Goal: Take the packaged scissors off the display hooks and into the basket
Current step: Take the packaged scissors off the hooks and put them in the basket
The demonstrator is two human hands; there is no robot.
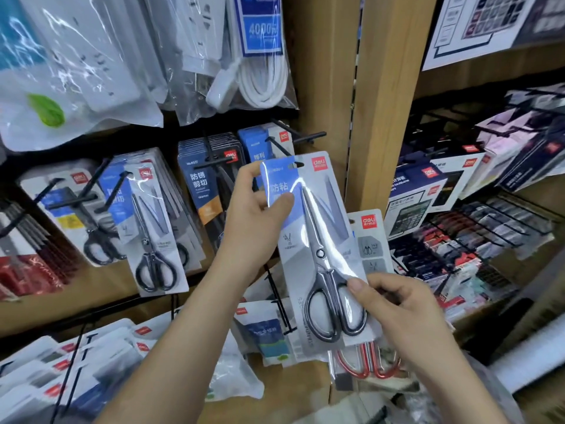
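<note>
Grey-and-blue card blister pack of black-handled steel scissors (321, 240) is hanging between both hands in the head view, near the camera and clear of the black wire display hooks (305, 137) farther back, its top leaning to the left. The left hand (256, 209) is gripping the pack's upper left corner, with the thumb pressing on the blue front and the fingers curling behind. The right hand (397, 307) is pinching the lower right edge, its thumb lying on the plastic over the handle loops. A second grey card pack of red-handled scissors (371, 359) is showing just behind the first; whether the right fingers are holding it too, I cannot tell. More packs of black-handled scissors (156, 228) are hanging on hooks to the left, and a tan wooden upright (382, 102) is standing behind.
</note>
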